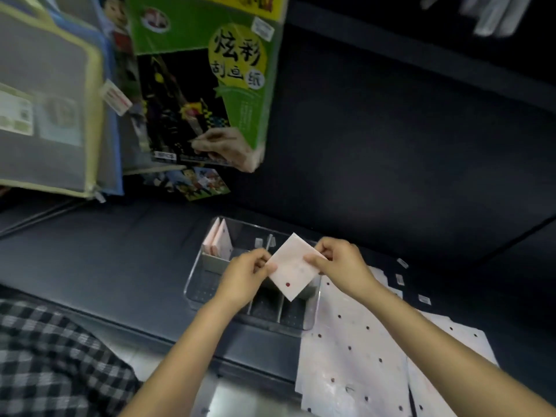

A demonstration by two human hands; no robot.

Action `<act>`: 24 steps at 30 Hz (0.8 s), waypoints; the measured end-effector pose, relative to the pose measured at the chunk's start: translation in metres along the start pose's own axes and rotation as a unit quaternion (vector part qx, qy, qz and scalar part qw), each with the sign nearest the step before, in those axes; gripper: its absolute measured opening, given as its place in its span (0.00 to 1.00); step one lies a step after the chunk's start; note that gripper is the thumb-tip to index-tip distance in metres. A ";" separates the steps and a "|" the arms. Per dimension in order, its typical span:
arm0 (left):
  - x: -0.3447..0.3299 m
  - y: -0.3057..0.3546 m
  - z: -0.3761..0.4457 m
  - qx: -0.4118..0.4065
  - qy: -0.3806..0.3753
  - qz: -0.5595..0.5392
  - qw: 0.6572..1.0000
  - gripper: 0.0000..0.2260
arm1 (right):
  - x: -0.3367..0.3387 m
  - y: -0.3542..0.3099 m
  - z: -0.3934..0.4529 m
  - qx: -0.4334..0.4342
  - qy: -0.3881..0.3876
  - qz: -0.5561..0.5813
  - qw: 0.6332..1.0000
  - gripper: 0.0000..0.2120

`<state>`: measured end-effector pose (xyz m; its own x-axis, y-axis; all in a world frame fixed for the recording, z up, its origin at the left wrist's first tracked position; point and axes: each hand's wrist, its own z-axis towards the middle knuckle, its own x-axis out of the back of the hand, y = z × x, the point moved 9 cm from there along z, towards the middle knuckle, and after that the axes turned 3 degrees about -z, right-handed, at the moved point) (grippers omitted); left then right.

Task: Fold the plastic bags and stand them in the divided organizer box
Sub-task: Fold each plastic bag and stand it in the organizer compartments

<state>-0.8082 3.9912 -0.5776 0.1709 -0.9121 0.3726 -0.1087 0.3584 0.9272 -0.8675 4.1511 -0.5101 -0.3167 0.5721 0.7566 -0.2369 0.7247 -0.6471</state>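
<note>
A folded bag (pixel 293 266), a pale square with red dots, is pinched at its left corner by the left hand (pixel 245 276) and at its right edge by the right hand (pixel 338 266); both grips are closed on the bag, thumbs on top. The bag is held tilted, one corner down, in the air just above the middle of the clear divided organizer box (pixel 192 281). Thin plastic film is judged light, limp and slippery; the fold is likely to spring open if released, so the hold is best kept on the folded edges until the bag is seated between dividers. Two folded bags (pixel 218 243) are already stood upright in the far-left compartment; the near compartments appear free. The box walls and dividers are thin and clear, easily caught by a lowered corner. Unfolded dotted bags (pixel 355 350) are spread flat on the dark counter (pixel 120 257) just right of the box, touching or overlapping its right rim. Open room is seen left of the box. Hanging packages (pixel 210 70) are well above and behind, clear of the work.
</note>
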 end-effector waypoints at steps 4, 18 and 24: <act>0.064 -0.025 -0.005 0.000 0.176 0.185 0.967 0.13 | -0.026 -0.035 0.032 0.006 0.051 -0.005 0.999 0.10; 0.077 -0.094 0.003 0.066 0.162 -0.064 0.983 0.20 | -0.175 -0.050 0.092 -0.119 -0.060 -0.023 0.991 0.13; 0.077 -0.095 0.000 0.062 0.164 -0.053 0.983 0.22 | -0.192 -0.058 0.096 -0.108 -0.142 0.014 0.984 0.18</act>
<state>-0.7846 3.8869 -0.6372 0.4916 -0.8230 0.2848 -0.1880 0.2190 0.9574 -0.8813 3.9619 -0.6270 -0.5711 0.4851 0.6622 -0.0326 0.7927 -0.6087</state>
